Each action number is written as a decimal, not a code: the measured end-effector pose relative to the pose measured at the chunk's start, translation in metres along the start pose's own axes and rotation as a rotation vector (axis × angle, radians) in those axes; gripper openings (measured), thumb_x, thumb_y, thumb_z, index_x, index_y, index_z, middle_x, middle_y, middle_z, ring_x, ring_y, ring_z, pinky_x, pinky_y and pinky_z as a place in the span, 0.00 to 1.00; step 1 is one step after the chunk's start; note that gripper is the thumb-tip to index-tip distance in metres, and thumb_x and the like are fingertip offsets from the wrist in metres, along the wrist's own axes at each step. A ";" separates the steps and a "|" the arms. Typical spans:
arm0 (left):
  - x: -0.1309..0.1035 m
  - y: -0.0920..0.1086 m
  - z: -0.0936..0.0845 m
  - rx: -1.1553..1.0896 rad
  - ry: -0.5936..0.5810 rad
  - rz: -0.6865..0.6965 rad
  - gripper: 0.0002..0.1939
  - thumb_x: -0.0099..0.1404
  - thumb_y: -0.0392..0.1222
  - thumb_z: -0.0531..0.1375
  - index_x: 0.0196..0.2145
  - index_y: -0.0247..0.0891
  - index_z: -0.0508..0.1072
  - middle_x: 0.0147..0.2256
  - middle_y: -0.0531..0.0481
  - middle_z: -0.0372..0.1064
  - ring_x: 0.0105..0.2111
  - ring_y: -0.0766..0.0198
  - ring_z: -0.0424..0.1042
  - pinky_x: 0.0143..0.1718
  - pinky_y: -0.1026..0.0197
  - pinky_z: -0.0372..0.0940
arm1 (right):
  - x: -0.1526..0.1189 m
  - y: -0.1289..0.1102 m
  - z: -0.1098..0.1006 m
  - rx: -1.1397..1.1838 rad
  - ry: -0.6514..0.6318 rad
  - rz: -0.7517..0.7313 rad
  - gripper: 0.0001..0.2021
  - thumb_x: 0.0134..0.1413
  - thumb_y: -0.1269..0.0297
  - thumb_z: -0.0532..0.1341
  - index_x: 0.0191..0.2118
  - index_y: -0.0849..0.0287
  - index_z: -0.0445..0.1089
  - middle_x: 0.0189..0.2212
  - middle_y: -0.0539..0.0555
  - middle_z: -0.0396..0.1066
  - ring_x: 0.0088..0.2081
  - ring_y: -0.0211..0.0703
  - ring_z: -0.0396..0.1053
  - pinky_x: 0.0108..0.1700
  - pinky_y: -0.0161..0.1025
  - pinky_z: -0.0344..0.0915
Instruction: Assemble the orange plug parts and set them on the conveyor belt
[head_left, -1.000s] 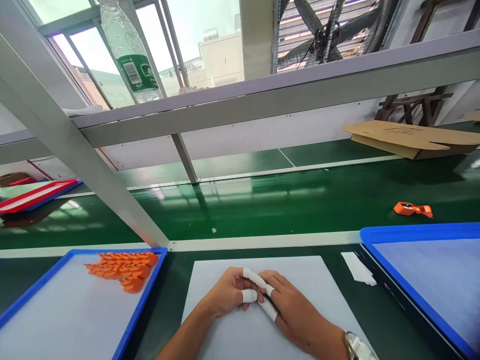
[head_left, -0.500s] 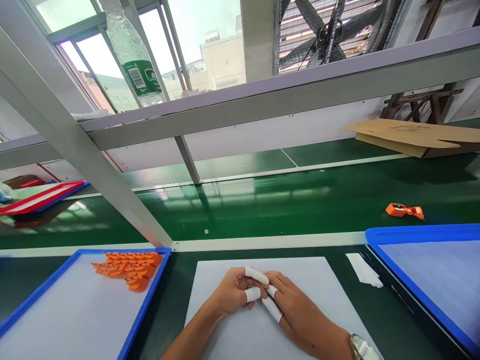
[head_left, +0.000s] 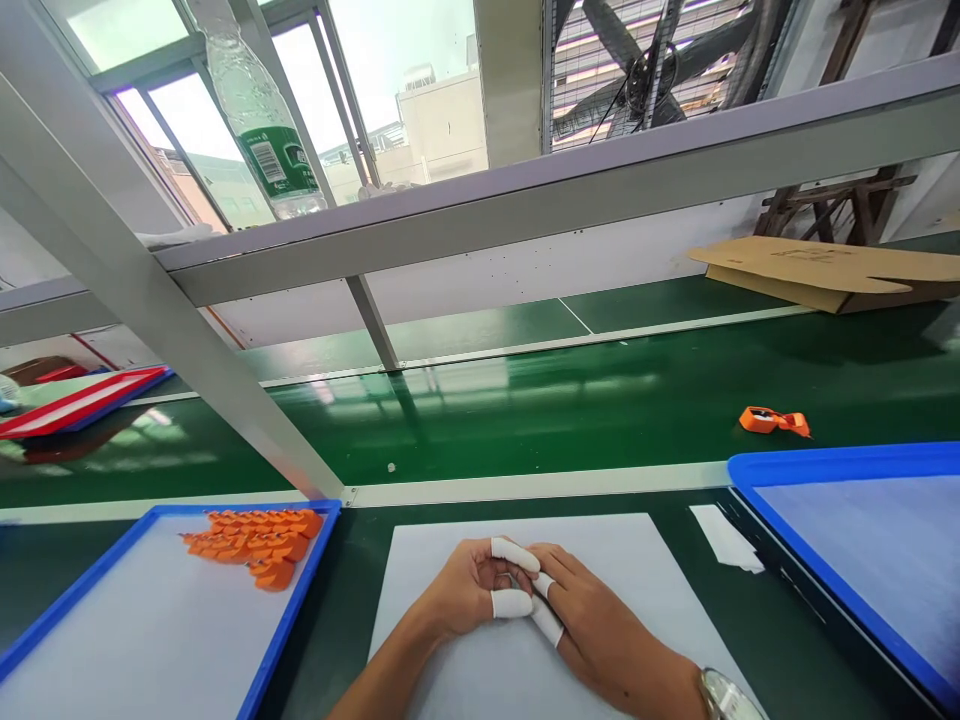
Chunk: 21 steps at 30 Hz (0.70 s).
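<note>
Above a white sheet [head_left: 615,620], my left hand [head_left: 469,590] and my right hand [head_left: 589,620] meet at the fingertips. White finger covers are on the thumb and a finger of each. Both hands are closed in a pinch, and whatever sits between the fingertips is mostly hidden; only a small greyish sliver shows there. A watch [head_left: 726,692] is on my right wrist. Left of the sheet is a blue-rimmed tray [head_left: 296,605] with several small orange folded pieces [head_left: 259,540] grouped at its far right corner.
At right lies another blue-rimmed tray [head_left: 847,462], with a white paper scrap [head_left: 727,538] beside it. Beyond the pale edge strip, a green belt [head_left: 480,420] carries an orange piece [head_left: 775,421]. A cardboard box [head_left: 817,270] sits farther back. A slanted metal post [head_left: 225,360] rises at left.
The orange piece on the green belt has shifted left. My left thumb has straightened toward my right fingers, and the hands otherwise stay together in place.
</note>
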<state>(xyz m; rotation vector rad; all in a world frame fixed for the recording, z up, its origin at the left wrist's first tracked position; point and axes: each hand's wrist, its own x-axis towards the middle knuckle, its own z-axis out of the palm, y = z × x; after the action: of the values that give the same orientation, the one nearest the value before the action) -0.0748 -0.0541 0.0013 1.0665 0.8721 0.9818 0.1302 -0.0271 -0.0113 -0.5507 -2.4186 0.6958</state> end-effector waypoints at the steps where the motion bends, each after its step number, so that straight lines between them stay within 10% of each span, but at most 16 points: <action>1: 0.000 0.000 0.000 -0.004 0.002 -0.001 0.20 0.51 0.38 0.74 0.42 0.32 0.80 0.40 0.42 0.72 0.35 0.64 0.72 0.34 0.64 0.65 | 0.000 0.000 0.000 -0.004 0.001 0.002 0.21 0.49 0.83 0.51 0.46 0.60 0.69 0.54 0.62 0.66 0.57 0.53 0.61 0.59 0.55 0.66; 12: 0.001 0.002 0.004 -0.008 0.028 -0.010 0.16 0.55 0.43 0.72 0.40 0.32 0.80 0.36 0.43 0.71 0.32 0.63 0.71 0.25 0.66 0.63 | -0.001 0.005 0.007 -0.038 0.030 -0.002 0.22 0.47 0.84 0.52 0.47 0.60 0.69 0.53 0.63 0.66 0.57 0.53 0.62 0.59 0.54 0.66; 21: 0.001 0.000 0.001 0.015 0.100 -0.005 0.14 0.57 0.39 0.71 0.41 0.34 0.79 0.37 0.43 0.75 0.37 0.60 0.74 0.36 0.63 0.66 | 0.003 0.004 0.006 0.021 0.138 0.041 0.24 0.42 0.86 0.50 0.43 0.59 0.70 0.46 0.58 0.70 0.50 0.49 0.65 0.52 0.48 0.70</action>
<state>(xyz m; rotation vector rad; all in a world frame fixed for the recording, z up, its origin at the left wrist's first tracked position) -0.0740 -0.0533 0.0017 1.0337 0.9647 1.0330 0.1255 -0.0244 -0.0171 -0.6211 -2.2757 0.6774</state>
